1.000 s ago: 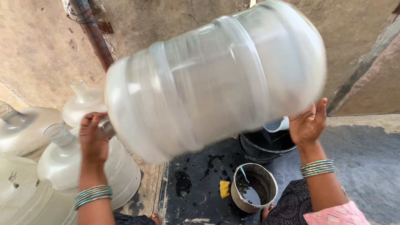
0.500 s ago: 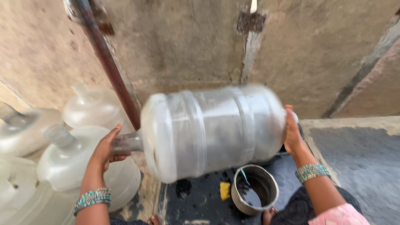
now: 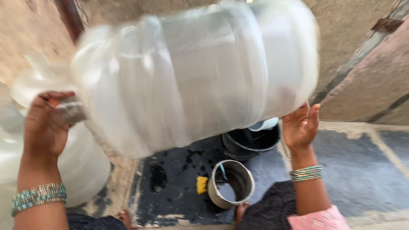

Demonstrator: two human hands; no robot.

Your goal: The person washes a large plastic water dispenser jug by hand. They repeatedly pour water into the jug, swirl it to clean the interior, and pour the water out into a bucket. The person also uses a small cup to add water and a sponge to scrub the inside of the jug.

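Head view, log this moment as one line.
left hand: on jug neck | right hand: under jug base | jug: held sideways, blurred | below: metal pot, black bucket

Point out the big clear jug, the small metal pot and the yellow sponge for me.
big clear jug (image 3: 191,76), head view, on its ribbed side wall.
small metal pot (image 3: 245,179), head view, on its right outer wall.
yellow sponge (image 3: 201,185), head view, on its top face, left of the pot.
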